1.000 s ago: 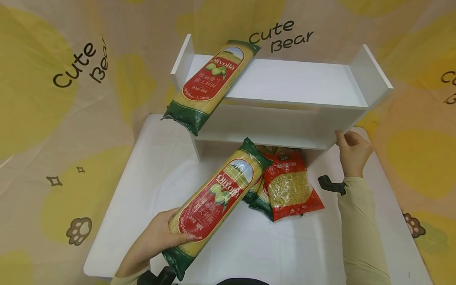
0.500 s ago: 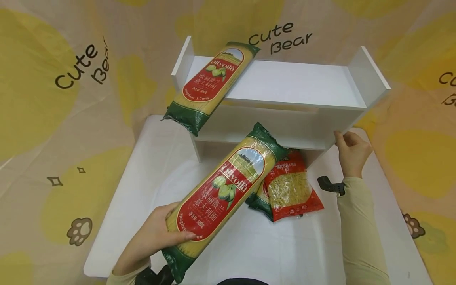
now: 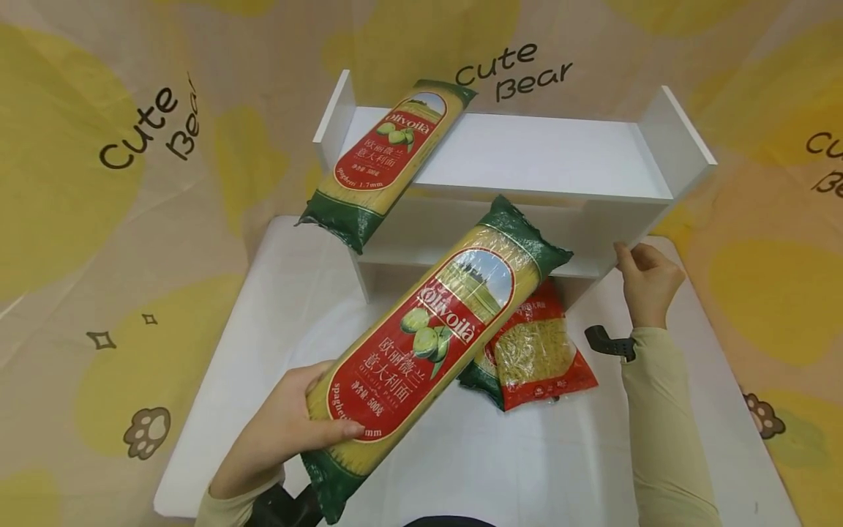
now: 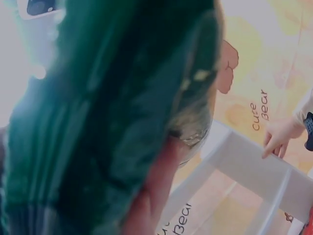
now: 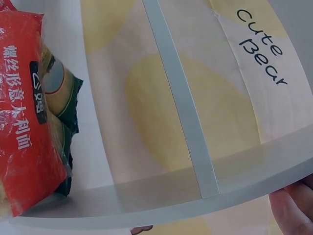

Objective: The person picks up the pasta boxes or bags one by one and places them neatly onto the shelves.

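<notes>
My left hand (image 3: 290, 424) grips the lower end of a spaghetti bag (image 3: 408, 359), thumb across its front. The bag is yellow with green ends and a red label, and its top end slants up to the right, overlapping the white shelf (image 3: 533, 154). The bag's green end (image 4: 98, 112) fills much of the left wrist view. My right hand (image 3: 648, 285) pinches the front edge of the shelf's right side panel; fingers (image 5: 288, 208) show at that edge in the right wrist view. Another spaghetti bag (image 3: 391, 154) lies slanted on the top board, its lower end jutting past the front.
Below the shelf, a red pasta bag (image 3: 536, 359) lies over green-ended bags (image 3: 481, 380), partly hidden by the held bag. The white table (image 3: 224, 410) has a patterned yellow cloth (image 3: 66, 278) behind and around it.
My left hand has lifted the spaghetti bag's top end up and to the right, from over the red bag to in front of the lower shelf board. My right hand stays at the side panel.
</notes>
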The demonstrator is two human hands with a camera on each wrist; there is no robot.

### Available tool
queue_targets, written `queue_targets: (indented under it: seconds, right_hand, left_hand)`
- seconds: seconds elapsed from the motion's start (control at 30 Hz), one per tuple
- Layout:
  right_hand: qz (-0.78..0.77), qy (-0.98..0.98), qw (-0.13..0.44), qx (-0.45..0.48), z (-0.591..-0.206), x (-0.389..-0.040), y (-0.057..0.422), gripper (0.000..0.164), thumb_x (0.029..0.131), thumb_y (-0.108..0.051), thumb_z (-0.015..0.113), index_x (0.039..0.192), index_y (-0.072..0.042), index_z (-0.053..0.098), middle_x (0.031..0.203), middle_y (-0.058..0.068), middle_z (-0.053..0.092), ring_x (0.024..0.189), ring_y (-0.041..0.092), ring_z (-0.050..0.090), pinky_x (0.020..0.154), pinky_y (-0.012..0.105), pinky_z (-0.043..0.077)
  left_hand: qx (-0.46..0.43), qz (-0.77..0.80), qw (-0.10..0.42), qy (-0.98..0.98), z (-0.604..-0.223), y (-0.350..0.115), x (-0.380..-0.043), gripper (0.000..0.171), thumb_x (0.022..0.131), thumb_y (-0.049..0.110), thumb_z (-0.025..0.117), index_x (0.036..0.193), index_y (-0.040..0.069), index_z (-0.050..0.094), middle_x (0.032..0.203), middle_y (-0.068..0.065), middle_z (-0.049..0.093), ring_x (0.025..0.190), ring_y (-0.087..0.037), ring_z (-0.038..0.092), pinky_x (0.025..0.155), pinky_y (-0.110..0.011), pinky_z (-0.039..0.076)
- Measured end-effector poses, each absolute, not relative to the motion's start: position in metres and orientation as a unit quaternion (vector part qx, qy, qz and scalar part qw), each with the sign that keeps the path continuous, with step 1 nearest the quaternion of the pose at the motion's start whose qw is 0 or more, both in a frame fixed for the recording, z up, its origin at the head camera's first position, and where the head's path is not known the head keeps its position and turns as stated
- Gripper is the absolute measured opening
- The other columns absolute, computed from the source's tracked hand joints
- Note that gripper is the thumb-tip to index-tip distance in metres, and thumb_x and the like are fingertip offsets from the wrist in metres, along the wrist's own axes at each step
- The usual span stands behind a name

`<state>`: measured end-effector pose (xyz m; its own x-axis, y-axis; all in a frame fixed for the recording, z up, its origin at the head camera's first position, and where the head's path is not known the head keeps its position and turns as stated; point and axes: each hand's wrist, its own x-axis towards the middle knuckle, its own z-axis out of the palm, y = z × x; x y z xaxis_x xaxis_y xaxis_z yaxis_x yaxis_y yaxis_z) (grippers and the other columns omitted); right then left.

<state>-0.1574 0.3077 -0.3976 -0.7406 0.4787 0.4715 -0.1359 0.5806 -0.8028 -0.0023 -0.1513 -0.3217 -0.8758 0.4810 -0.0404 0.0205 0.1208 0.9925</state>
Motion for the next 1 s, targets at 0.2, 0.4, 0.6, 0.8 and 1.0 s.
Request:
queue_targets:
  seconds: [0.2, 0.4, 0.6, 0.8, 1.0]
  right_hand:
    - [0.433, -0.823, 0.355, -0.094, -0.399, -0.158, 0.309, 0.029, 0.087, -0.018, 0.068, 0.089, 0.011, 0.070, 0.065, -0.037, 0.049, 0.057, -0.016, 0.049, 0.059, 0.011, 0.038]
    - [0.439, -0.821, 0.351, -0.099, -0.398, -0.158, 0.308, 0.029, 0.087, -0.020, 0.068, 0.092, 0.009, 0.071, 0.068, -0.037, 0.050, 0.059, -0.015, 0.051, 0.061, 0.010, 0.040]
    - [0.439, -0.821, 0.351, -0.101, -0.399, -0.158, 0.308, 0.028, 0.087, -0.019, 0.068, 0.092, 0.009, 0.071, 0.070, -0.032, 0.053, 0.060, -0.015, 0.052, 0.061, 0.009, 0.041]
    - [0.444, -0.820, 0.349, -0.097, -0.400, -0.158, 0.307, 0.029, 0.087, -0.020, 0.068, 0.093, 0.009, 0.072, 0.072, -0.031, 0.055, 0.061, -0.014, 0.053, 0.062, 0.009, 0.042]
    - [0.431, -0.822, 0.360, -0.095, -0.401, -0.159, 0.308, 0.029, 0.087, -0.019, 0.068, 0.089, 0.010, 0.071, 0.065, -0.038, 0.048, 0.058, -0.016, 0.049, 0.059, 0.011, 0.038]
  left_hand:
    - [0.147, 0.639, 0.160, 0.738, -0.315, -0.140, -0.009, 0.051, 0.077, 0.026, 0.077, 0.108, -0.009, 0.056, 0.090, -0.013, 0.067, 0.071, -0.020, 0.066, 0.059, -0.035, 0.056]
    - [0.109, 0.657, 0.158, 0.729, -0.309, -0.123, -0.020, 0.054, 0.077, 0.028, 0.077, 0.110, -0.010, 0.055, 0.091, -0.014, 0.066, 0.073, -0.025, 0.066, 0.063, -0.035, 0.057]
    - [0.092, 0.678, 0.156, 0.712, -0.305, -0.107, -0.036, 0.057, 0.078, 0.031, 0.076, 0.113, -0.009, 0.054, 0.094, -0.015, 0.065, 0.077, -0.026, 0.065, 0.067, -0.035, 0.056]
    - [0.072, 0.692, 0.162, 0.700, -0.300, -0.096, -0.048, 0.057, 0.079, 0.030, 0.074, 0.117, -0.007, 0.053, 0.096, -0.016, 0.064, 0.078, -0.025, 0.065, 0.069, -0.035, 0.056]
    - [0.066, 0.687, 0.170, 0.703, -0.295, -0.084, -0.062, 0.057, 0.079, 0.028, 0.073, 0.120, -0.005, 0.051, 0.100, -0.016, 0.063, 0.081, -0.023, 0.065, 0.070, -0.034, 0.056]
